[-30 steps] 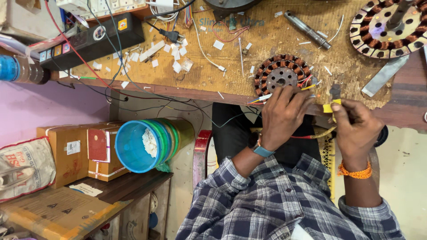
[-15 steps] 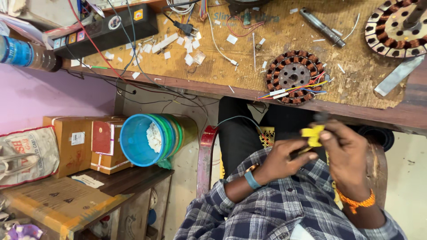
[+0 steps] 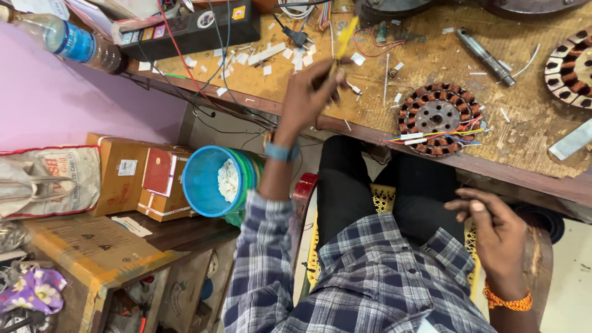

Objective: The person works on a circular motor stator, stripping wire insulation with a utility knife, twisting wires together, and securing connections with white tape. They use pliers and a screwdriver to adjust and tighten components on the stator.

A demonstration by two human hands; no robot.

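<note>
The left hand point(image 3: 311, 92) reaches out over the tabletop point(image 3: 425, 68), fingers closed on a yellow-handled tool point(image 3: 343, 38), blurred. The right hand point(image 3: 493, 231) hangs loosely open and empty over the lap, well apart from the stator point(image 3: 436, 118). That stator lies at the near edge of the tabletop, coils wound, coloured leads sticking out loose, so the wiring looks unfinished. Count: two stators, the second point(image 3: 570, 65) at far right; one bottle point(image 3: 74, 43); one blue bucket point(image 3: 213, 182).

Two wound stators lie right of the fingers point(image 3: 320, 74), one full stator point(image 3: 436, 117) near, one cut-off stator point(image 3: 570, 65) farther; one bottle point(image 3: 74, 42) far left.
</note>
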